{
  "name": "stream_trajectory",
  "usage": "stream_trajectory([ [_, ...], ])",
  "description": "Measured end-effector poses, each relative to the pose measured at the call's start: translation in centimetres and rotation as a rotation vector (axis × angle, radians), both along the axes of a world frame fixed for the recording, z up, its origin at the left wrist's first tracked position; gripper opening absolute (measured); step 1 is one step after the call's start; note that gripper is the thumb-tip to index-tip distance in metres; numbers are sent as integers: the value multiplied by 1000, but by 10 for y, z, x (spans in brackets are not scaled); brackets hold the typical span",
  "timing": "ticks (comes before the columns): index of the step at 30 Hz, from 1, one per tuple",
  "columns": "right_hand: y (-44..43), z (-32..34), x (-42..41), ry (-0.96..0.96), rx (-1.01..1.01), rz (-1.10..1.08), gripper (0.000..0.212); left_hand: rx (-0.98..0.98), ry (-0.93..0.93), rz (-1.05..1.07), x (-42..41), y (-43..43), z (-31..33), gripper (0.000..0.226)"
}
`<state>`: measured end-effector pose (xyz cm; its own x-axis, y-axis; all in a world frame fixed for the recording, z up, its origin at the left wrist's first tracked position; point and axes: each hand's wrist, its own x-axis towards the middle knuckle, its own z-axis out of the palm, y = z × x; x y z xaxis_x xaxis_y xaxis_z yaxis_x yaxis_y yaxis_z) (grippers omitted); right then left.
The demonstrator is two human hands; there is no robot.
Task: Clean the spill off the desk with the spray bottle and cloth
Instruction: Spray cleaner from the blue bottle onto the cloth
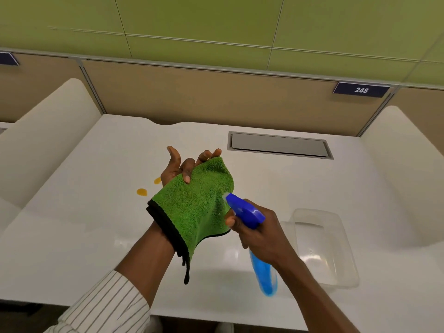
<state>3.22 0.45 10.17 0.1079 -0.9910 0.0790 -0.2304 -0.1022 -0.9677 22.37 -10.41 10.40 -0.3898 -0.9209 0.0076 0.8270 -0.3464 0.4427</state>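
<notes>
The spill (141, 192), two orange drops, lay on the desk (72, 212) just left of the raised cloth (194, 203). The left hand (177, 169), palm up and mostly open, pinned the cloth with its thumb. The right hand (259, 234) gripped the spray bottle (247, 212), nozzle almost touching the cloth. A hanging cloth edge could smear the drops, and overspray might wet the tub (336, 255).

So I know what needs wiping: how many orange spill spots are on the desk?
2: one drop left of the green cloth, another beside the left hand. More may be hidden under the cloth.
</notes>
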Motion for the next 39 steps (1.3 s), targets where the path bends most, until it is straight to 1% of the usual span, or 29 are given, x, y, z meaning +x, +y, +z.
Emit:
stream_trajectory([
  [3, -2, -4, -10, -85, 20, -48, 41, 0, -12, -30, -2, 3, -4, 88],
  [7, -13, -12, -27, -145, -51, -67, 19, 18, -36, -19, -7, 10, -6, 88],
  [8, -17, -14, -32, -171, -75, -76, 22, 24, -45, -16, -8, 13, -7, 89],
  [9, -22, -16, -38, -187, -95, -94, 31, 33, -54, -12, -9, 15, -7, 90],
  [10, -28, -17, -43, -196, -109, -108, 36, 45, -65, -2, -9, 18, -8, 90],
  [17, -82, -39, -75, -153, -184, -215, 29, 84, -94, 22, -5, 33, -24, 81],
  [19, -98, -45, -83, -138, -178, -254, 22, 74, -93, 14, -3, 37, -31, 75],
  [21, -113, -50, -91, -124, -156, -302, 21, 84, -90, 19, 0, 43, -36, 74],
  [25, -134, -55, -100, -78, -103, -349, 24, 98, -90, 34, 4, 52, -41, 76],
  [30, -147, -61, -103, -51, -69, -375, 24, 145, -92, 79, 5, 62, -39, 84],
  [35, -150, -68, -98, -61, -34, -415, 32, 202, -86, 123, 5, 66, -36, 87],
  [39, -148, -76, -92, -13, 6, -467, 38, 194, -79, 117, 5, 68, -34, 88],
])
